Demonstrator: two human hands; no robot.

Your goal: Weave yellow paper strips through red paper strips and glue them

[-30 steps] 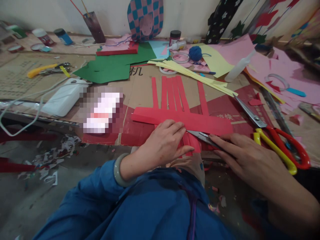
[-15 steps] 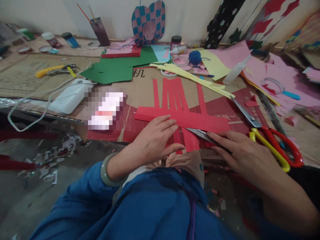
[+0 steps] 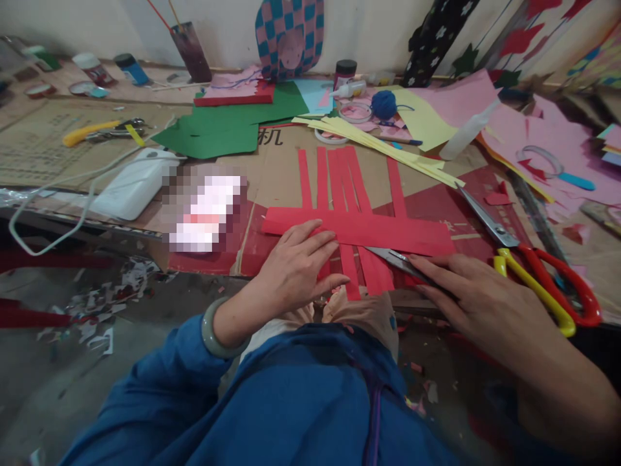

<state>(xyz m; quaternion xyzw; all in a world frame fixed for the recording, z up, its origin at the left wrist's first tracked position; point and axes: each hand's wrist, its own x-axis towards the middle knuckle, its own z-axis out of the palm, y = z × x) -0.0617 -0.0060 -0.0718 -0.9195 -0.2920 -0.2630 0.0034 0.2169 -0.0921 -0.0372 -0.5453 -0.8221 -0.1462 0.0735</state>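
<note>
A pale wall (image 3: 223,39) backs a cluttered table covered in cardboard (image 3: 274,178), seen here by the head camera alone. Green paper (image 3: 213,139), yellow strips (image 3: 373,142) and a ball of blue yarn (image 3: 383,104) lie towards the far side. At the near edge, a wide red band (image 3: 388,234) lies crosswise, with narrow red strips (image 3: 336,181) showing beyond both its long sides. The left hand (image 3: 298,262) lies flat and outstretched, fingers resting on the band's left part and thumb spread towards the person, gripping nothing. The right hand (image 3: 470,294) is closed around a slim metal blade (image 3: 395,257), whose tip reaches the band's lower edge; whether it is a knife or folded scissors is hard to tell, since the palm hides the handle. Large scissors (image 3: 507,239) rest just beyond that hand. For a clean edge, the blade is best kept low and level and moved in short, even strokes, while the flat fingers press the paper close to the cut but out of the tip's path.
</note>
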